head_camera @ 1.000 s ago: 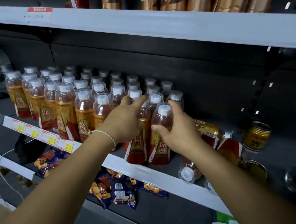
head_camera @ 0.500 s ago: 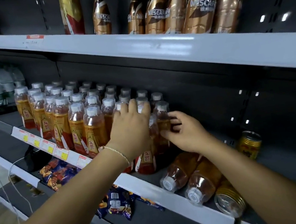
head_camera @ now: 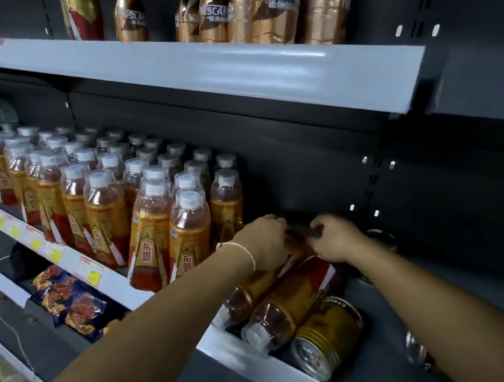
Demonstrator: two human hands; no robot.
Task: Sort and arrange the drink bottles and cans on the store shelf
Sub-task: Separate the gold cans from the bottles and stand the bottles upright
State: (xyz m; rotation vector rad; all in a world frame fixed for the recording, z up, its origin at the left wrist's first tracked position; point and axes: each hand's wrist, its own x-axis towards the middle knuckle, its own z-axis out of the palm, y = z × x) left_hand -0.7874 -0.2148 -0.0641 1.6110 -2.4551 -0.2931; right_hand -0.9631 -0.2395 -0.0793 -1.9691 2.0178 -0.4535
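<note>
Both hands are curled at the far ends of the fallen bottles. The left hand (head_camera: pixel 265 241) has its fingers bent down over an amber base, and the right hand (head_camera: pixel 337 238) is closed round something dark and blurred. Whether either hand has a firm hold, or on what, I cannot tell.

Half a second ago both hands were higher, pressed against the last upright bottles. They have since dropped low and to the right, along the middle shelf (head_camera: pixel 265 365). The block of upright Dongpeng bottles (head_camera: pixel 150 226) now stands free in close rows, with its right end untouched, so that part looks settled. The work has probably passed to the strays. Two fallen bottles (head_camera: pixel 279 310) lie side by side just right of the block with their caps toward the front rail. A gold can (head_camera: pixel 326 334) lies on its side touching the nearer one. Another can (head_camera: pixel 414 351) lies further right and is partly hidden.

Both forearms reach in from below and converge, with the wrists nearly level and the knuckles facing up. The left wrist carries a thin white bracelet (head_camera: pixel 240 249). The hands are close together but not touching.
</note>
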